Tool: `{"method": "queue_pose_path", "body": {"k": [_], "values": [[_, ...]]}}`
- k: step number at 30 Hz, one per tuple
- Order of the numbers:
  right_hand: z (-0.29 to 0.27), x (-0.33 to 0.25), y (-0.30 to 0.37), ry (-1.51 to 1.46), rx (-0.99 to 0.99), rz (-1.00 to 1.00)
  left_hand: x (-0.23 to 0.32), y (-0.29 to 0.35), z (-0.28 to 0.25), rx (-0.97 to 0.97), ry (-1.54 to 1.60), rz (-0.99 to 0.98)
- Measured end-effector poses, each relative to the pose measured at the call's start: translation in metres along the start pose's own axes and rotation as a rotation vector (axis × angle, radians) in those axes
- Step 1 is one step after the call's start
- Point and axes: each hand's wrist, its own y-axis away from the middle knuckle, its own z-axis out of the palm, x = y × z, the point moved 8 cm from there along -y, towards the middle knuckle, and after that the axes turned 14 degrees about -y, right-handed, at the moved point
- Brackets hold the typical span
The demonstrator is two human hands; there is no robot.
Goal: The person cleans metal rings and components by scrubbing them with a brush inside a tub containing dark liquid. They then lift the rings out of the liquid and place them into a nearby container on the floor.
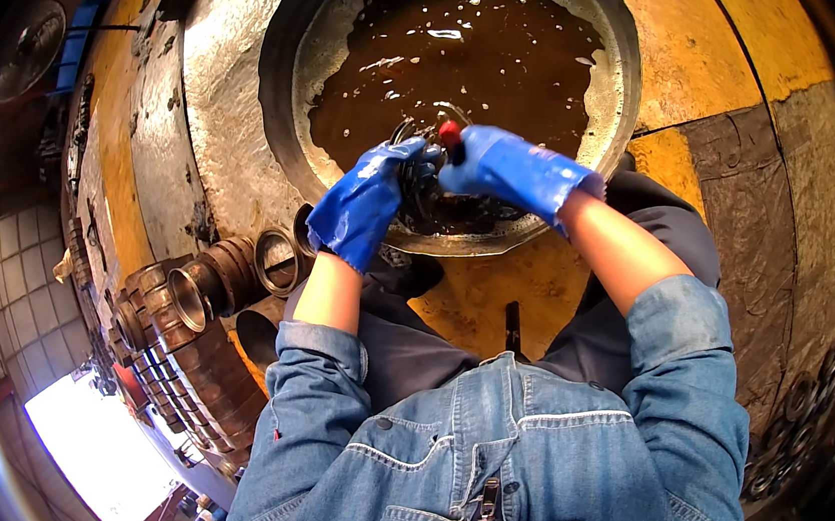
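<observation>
Blue rubber gloves cover both of my hands, which are close together over the near side of a large round metal basin [276, 116] of dark brown liquid [497, 57]. My left hand [369, 186] is closed on a dark, wet, ring-shaped metal part [403, 149]. Beside it, my right hand [492, 164] is wrapped round a tool with a red and black handle [450, 135]. A thin curved edge shows just beyond the red end, but the tool's working end cannot be made out. Below the hands, dark shiny shapes break the surface near the basin's rim.
Several rusty metal rings and sleeves [191, 297] stand on the floor to the left, close to my left forearm. More dark rings [796, 397] lie at the far right. Worn yellow plates [675, 44] and a brown sheet [746, 192] cover the floor right of the basin.
</observation>
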Motion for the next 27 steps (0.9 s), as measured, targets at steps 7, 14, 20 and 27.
{"method": "queue_pose_path", "body": {"k": [7, 14, 20, 27], "values": [[-0.051, 0.012, -0.029, -0.482, 0.142, -0.371, 0.002, -0.001, 0.011, -0.034, 0.035, -0.182], [-0.046, 0.011, -0.024, -0.459, 0.089, -0.322, 0.031, 0.012, 0.038, -0.124, -0.257, -0.057], [-0.056, -0.008, 0.022, -0.609, 0.203, -0.293, 0.013, 0.010, 0.020, -0.029, -0.159, -0.147], [-0.061, 0.006, -0.013, -0.311, 0.226, -0.015, 0.012, 0.005, 0.030, -0.055, -0.244, -0.215]]}}
